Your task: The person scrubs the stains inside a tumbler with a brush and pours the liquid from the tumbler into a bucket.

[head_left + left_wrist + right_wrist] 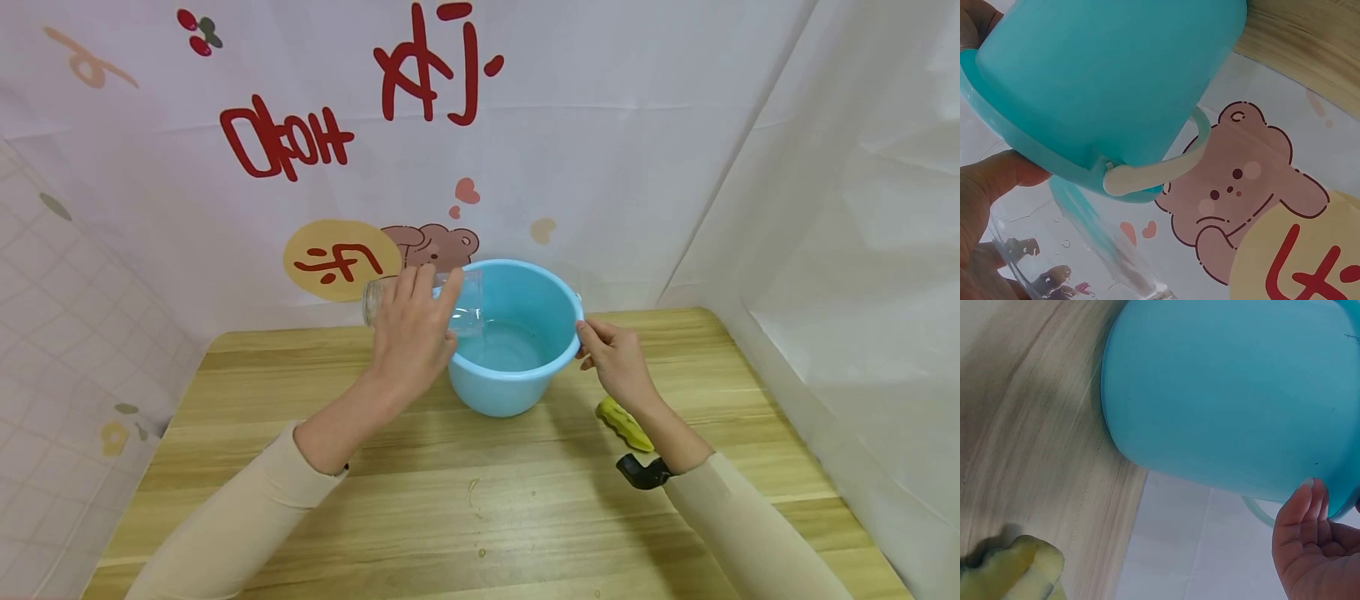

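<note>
A light blue plastic bucket (517,350) with water in it stands on the wooden table (465,500) near the back. My left hand (420,321) grips a clear glass (471,310), tipped on its side over the bucket's left rim. In the left wrist view the glass (1085,262) lies under my fingers (985,187), next to the bucket (1104,81) and its pale handle (1160,169). My right hand (592,342) pinches the bucket's right rim. The right wrist view shows its fingers (1310,544) against the bucket wall (1229,394).
A yellow ridged object (622,423) lies on the table under my right wrist and shows blurred as the yellow object (1010,569) in the right wrist view. White printed sheets (525,150) wall off the back and both sides. A few drops spot the table in front.
</note>
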A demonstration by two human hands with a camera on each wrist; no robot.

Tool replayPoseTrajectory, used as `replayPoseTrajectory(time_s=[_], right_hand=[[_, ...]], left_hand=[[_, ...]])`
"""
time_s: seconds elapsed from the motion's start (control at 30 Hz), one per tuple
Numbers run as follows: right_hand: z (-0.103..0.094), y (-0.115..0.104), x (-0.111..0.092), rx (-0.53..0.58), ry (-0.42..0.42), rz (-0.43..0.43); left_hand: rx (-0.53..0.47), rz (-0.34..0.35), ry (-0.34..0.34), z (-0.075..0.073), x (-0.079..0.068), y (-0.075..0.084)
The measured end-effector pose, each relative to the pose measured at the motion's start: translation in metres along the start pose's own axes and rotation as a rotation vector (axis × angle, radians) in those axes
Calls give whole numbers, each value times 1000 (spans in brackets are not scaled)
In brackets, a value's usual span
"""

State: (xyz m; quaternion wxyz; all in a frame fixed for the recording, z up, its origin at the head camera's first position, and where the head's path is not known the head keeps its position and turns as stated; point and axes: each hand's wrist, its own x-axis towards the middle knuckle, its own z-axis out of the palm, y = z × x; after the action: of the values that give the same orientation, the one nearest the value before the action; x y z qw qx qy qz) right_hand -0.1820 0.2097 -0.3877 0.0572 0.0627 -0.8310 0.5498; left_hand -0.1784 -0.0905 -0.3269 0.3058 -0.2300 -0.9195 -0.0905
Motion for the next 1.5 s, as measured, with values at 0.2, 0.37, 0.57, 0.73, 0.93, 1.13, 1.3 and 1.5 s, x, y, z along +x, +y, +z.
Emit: replayPoseTrajectory(time_s=[0.2, 0.37, 0.57, 0.73, 0.93, 1.13, 1.3, 1.5], right_hand=[[1, 1, 0, 3, 1, -3], [1, 2, 0, 5, -3, -5], [0, 2, -1, -3, 1, 0], [0, 2, -1, -11, 5, 3], [0, 3, 0, -15, 11, -1], [0, 3, 0, -12, 7, -2], [0, 2, 0, -13, 6, -4], [0, 2, 1, -16, 8, -11]], left_hand=[[17, 8, -5, 0, -1, 1], [26, 14, -6, 0, -1, 2], [37, 27, -14, 1, 0, 3], [32, 31, -11, 1, 0, 3], [43, 38, -14, 1, 1, 4], [47, 56, 1, 0, 1, 4], [58, 67, 10, 1, 1, 4], [71, 69, 2, 0, 1, 6]])
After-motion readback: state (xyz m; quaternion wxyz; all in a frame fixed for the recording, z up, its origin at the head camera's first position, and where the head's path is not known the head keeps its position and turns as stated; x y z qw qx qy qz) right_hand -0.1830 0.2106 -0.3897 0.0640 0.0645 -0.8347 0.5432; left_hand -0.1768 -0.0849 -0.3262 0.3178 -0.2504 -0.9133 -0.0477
